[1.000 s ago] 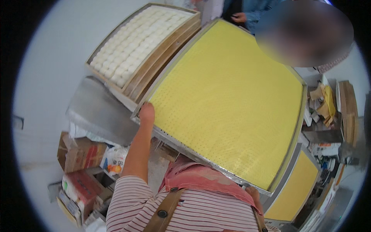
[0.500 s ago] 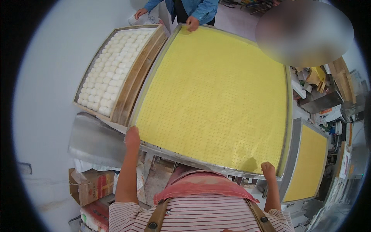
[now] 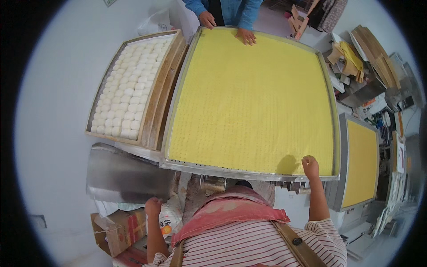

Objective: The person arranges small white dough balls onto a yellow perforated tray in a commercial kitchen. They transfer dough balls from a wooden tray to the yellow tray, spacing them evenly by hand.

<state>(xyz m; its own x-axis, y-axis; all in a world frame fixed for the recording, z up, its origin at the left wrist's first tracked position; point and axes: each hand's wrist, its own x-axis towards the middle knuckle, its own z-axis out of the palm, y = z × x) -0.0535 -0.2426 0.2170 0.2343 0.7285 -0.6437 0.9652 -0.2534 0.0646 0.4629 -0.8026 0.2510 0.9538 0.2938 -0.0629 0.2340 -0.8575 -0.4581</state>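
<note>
A large yellow sheet (image 3: 253, 102) dotted with rows of small marks lies in a metal-rimmed frame (image 3: 209, 170) before me. Over its near right corner hangs my right hand (image 3: 310, 166), fingers curled together, its shadow falling on the sheet; anything in the fingers is too small to make out. My left hand (image 3: 153, 207) is off the frame, lower left, closed with nothing visible in it, near a grey metal sheet (image 3: 126, 173). Across the frame, a co-worker's hand (image 3: 245, 36) lies flat on the yellow sheet, and the other hand (image 3: 207, 20) is at the far left rim.
Left of the frame, a wooden tray (image 3: 147, 120) holds rows of round white dough balls (image 3: 129, 89). A second yellow panel (image 3: 359, 164) in a grey frame stands at right. Below left are a cardboard box (image 3: 120, 233) and a white bag (image 3: 171, 218). Clutter and boards (image 3: 376, 55) fill the far right.
My left hand has left the frame's near left corner and dropped down. My right hand has shifted over the sheet. The co-worker's hands have moved, one now flat on the yellow sheet.
</note>
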